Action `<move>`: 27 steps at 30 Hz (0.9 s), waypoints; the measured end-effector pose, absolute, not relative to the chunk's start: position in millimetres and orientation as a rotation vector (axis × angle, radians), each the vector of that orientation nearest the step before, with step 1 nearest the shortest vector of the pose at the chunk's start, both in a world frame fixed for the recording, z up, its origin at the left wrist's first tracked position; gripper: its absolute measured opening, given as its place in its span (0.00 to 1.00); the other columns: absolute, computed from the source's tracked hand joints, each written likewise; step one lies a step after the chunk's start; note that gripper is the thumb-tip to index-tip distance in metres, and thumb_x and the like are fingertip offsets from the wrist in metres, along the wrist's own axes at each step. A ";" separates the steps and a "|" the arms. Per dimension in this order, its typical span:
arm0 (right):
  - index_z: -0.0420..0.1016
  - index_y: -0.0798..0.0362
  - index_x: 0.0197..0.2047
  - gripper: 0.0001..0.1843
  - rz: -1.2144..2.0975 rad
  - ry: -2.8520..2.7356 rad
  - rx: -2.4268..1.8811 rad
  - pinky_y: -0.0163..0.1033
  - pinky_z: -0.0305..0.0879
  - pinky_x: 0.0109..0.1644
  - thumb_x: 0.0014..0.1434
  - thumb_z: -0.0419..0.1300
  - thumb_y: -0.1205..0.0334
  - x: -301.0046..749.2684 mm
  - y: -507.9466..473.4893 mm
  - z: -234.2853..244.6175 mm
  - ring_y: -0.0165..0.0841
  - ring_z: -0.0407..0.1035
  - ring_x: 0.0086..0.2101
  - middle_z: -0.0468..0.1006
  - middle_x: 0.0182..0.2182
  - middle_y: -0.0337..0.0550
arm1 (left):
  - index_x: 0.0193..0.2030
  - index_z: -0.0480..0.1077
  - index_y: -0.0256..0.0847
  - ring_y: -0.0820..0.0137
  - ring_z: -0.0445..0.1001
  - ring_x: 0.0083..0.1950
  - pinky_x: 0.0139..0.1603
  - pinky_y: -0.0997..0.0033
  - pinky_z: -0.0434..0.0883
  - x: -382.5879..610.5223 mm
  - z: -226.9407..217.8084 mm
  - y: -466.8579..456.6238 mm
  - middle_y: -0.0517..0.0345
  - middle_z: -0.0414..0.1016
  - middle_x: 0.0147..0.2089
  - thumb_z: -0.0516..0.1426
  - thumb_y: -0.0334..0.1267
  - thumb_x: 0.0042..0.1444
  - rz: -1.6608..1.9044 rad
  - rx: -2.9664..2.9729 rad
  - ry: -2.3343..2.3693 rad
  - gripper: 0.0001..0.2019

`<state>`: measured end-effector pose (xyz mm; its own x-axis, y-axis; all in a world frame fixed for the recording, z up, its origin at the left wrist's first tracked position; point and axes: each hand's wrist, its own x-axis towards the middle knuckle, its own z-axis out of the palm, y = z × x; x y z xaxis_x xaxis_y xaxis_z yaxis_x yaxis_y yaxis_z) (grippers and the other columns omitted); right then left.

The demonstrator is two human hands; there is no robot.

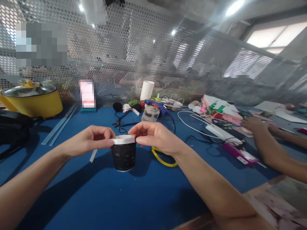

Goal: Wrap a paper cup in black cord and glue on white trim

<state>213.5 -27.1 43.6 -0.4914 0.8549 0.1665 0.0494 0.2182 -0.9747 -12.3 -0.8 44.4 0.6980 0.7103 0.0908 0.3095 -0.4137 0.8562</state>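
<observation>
A small black cup (124, 156) stands upright on the blue table (100, 198), a white strip (123, 139) wrapped round its rim. My left hand (92, 139) pinches the strip at the cup's left side, and a loose end of the strip (93, 155) hangs below that hand. My right hand (153, 135) pinches the strip at the cup's right side, fingers closed on it.
Behind the cup lie a glass jar (150, 113), a blue glue gun (155, 105), scissors (120, 120), a white paper cup (146, 90) and a yellow loop (163, 158). A yellow pot (31, 99) sits far left. Another person's arms (271, 140) rest at right among craft paper (219, 110).
</observation>
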 end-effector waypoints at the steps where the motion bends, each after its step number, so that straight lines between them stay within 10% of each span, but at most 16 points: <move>1: 0.72 0.54 0.35 0.08 1.351 -1.734 -0.851 0.33 0.65 0.34 0.48 0.60 0.68 212.6 -27.5 43.5 0.25 0.67 0.29 0.73 0.29 0.37 | 0.20 0.60 0.37 0.74 0.65 0.29 0.31 0.72 0.65 -12.2 44.1 -0.7 0.58 0.68 0.29 0.54 0.40 0.50 0.565 2.006 0.778 0.12; 14: 0.72 0.54 0.39 0.12 1.114 -1.950 -0.941 0.34 0.60 0.29 0.55 0.56 0.57 214.1 -27.4 42.2 0.27 0.65 0.27 0.73 0.31 0.42 | 0.21 0.60 0.36 0.75 0.61 0.29 0.29 0.76 0.60 -9.5 45.9 -5.1 0.60 0.66 0.28 0.54 0.39 0.50 0.542 1.978 0.827 0.11; 20: 0.73 0.55 0.29 0.06 0.549 -2.172 -0.916 0.42 0.58 0.47 0.51 0.61 0.61 203.7 -34.0 40.2 0.34 0.63 0.42 0.71 0.41 0.47 | 0.21 0.59 0.37 0.76 0.59 0.28 0.28 0.76 0.59 -5.5 47.7 -9.8 0.61 0.64 0.27 0.52 0.41 0.51 0.474 2.160 0.865 0.12; 27: 0.70 0.53 0.28 0.06 0.698 -2.150 -0.919 0.43 0.59 0.49 0.54 0.59 0.61 198.6 -34.1 34.1 0.33 0.64 0.44 0.72 0.40 0.46 | 0.23 0.60 0.37 0.76 0.58 0.27 0.26 0.78 0.57 -3.9 43.2 -11.8 0.63 0.61 0.25 0.52 0.42 0.51 0.429 2.173 0.911 0.12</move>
